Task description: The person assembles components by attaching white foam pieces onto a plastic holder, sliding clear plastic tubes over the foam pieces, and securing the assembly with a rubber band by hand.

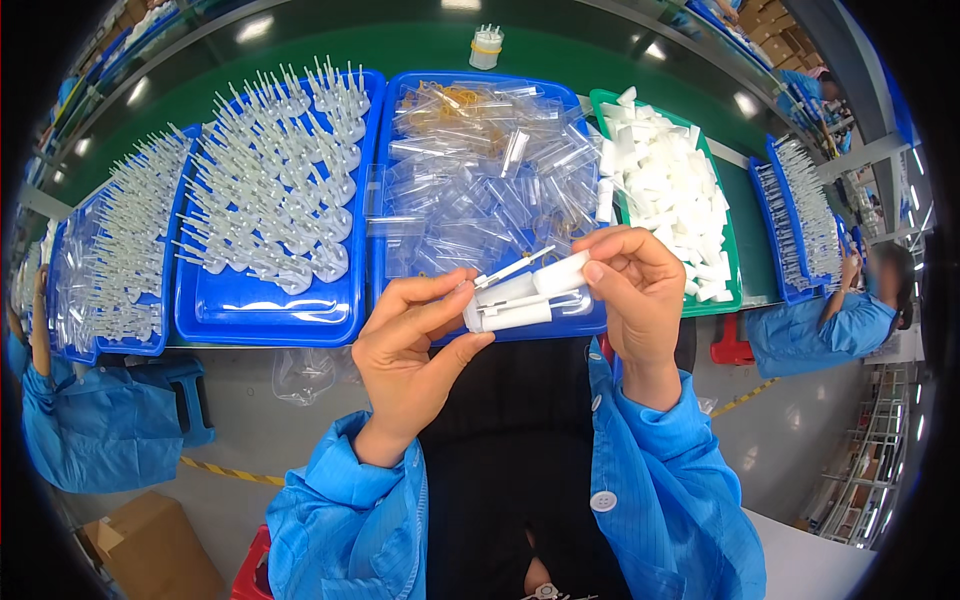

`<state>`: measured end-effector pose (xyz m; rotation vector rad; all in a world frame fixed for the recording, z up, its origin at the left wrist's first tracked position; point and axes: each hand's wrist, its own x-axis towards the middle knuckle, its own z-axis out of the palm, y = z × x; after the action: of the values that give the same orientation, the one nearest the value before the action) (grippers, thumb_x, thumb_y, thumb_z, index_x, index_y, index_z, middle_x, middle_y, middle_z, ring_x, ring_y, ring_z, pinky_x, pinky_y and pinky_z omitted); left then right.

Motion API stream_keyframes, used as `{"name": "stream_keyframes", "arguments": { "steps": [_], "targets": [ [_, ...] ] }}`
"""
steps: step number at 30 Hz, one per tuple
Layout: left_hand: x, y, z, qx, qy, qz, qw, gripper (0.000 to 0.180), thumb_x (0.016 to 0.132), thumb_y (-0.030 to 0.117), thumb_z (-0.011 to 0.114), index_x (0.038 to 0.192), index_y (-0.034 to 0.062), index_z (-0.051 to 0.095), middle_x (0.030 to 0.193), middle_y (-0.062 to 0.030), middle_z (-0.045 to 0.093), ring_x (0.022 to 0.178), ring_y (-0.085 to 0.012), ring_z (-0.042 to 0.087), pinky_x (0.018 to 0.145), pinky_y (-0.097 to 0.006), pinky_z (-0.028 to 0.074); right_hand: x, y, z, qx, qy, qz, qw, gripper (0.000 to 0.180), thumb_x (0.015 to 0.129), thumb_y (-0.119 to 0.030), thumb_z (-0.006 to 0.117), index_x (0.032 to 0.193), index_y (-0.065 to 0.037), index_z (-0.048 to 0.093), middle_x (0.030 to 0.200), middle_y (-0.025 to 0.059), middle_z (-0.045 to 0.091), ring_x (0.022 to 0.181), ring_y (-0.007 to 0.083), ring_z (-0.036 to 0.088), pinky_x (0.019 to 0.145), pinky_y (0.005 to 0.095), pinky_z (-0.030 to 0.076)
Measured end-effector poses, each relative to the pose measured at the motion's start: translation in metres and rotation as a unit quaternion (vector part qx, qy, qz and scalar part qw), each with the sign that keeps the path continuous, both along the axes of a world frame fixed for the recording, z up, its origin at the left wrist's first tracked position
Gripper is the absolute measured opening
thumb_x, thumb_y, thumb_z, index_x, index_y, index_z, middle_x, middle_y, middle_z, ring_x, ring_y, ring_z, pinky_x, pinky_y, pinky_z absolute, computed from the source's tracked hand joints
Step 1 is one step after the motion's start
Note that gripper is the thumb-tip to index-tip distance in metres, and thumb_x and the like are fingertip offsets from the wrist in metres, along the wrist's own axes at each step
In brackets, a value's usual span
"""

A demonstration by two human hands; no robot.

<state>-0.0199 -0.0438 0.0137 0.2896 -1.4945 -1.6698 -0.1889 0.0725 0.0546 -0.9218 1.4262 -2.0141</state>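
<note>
My left hand and my right hand together hold a small bundle of white plastic pieces, with a thin white nozzle part lying on top of it. Thumb and fingers of each hand pinch one end of the bundle. The hands hover over the near edge of a blue tray filled with clear plastic bags. Both forearms are in blue sleeves.
A blue tray of white nozzle parts stands left of the bag tray, another blue tray further left. A green tray of white folded pieces lies at right. Other people in blue coats work at far left and right. A cardboard box sits below.
</note>
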Motion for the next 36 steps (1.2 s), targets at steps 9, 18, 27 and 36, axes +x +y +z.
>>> {"name": "stream_keyframes", "arguments": {
  "steps": [9,18,27,36],
  "targets": [
    [0.0,-0.001,-0.002,0.008,-0.003,0.007,1.0,0.042,0.07,-0.013,0.072,0.11,-0.0007,0.065,0.116,-0.0141,0.055,0.109,-0.0262,0.059,0.089,-0.034,0.056,0.003,-0.005,-0.001,0.039,0.011,-0.051,0.998,0.017,0.08,0.011,0.062,0.097,0.007,0.062,0.093,0.0146,0.068,0.085,0.015,0.066,0.076,0.0229,0.051],
    [0.001,0.0,0.0,-0.054,-0.064,0.054,0.995,0.042,0.068,-0.01,0.075,0.108,0.0001,0.067,0.112,-0.0135,0.059,0.1,-0.0227,0.063,0.085,-0.03,0.056,0.013,-0.007,0.004,0.083,0.116,-0.059,0.988,0.016,0.08,0.01,0.062,0.096,0.007,0.063,0.095,0.013,0.065,0.083,0.0136,0.065,0.072,0.0214,0.05],
    [0.0,0.0,-0.001,-0.098,-0.076,0.072,0.99,0.041,0.068,-0.008,0.076,0.107,0.0017,0.068,0.109,-0.0136,0.06,0.098,-0.0224,0.063,0.083,-0.029,0.055,0.013,-0.007,0.0,0.086,0.188,-0.038,0.978,0.02,0.076,0.011,0.061,0.093,0.005,0.067,0.097,0.0131,0.065,0.092,0.0168,0.062,0.077,0.0257,0.049],
    [-0.001,0.0,0.0,-0.056,-0.068,0.032,0.996,0.041,0.069,-0.009,0.074,0.109,0.001,0.067,0.111,-0.0136,0.058,0.102,-0.0229,0.062,0.086,-0.031,0.055,0.014,-0.008,-0.003,0.056,0.265,-0.004,0.963,0.019,0.072,0.01,0.062,0.089,0.003,0.068,0.094,0.0141,0.066,0.09,0.0216,0.064,0.081,0.0294,0.049]
  ]
}}
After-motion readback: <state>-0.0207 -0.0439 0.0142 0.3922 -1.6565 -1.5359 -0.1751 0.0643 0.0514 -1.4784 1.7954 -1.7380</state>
